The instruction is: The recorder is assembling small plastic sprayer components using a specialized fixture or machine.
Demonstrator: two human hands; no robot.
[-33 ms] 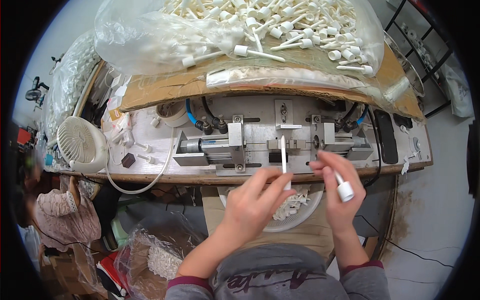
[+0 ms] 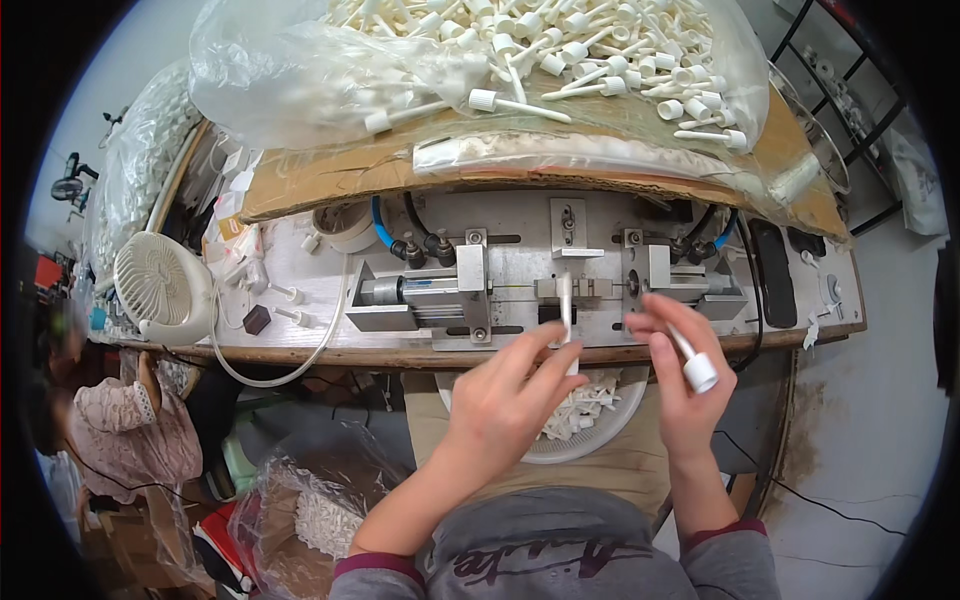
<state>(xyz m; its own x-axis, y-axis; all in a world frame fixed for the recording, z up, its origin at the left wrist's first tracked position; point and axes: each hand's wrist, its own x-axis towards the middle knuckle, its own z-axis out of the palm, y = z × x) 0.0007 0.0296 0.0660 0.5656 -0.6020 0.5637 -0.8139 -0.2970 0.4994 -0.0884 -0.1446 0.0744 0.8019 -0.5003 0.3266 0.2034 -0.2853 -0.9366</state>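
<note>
Left hand (image 2: 495, 405) pinches a white stick (image 2: 566, 302) low, apparently leaving its tip free; right hand (image 2: 684, 412) grips a capped stick (image 2: 684, 344) (near end outward).

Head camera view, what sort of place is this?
Probably a small assembly workshop: a silver metal bench fixture with blue hoses, a clear plastic bag heaped with white plastic capped sticks, and a similar capped stick in the right hand.
</note>
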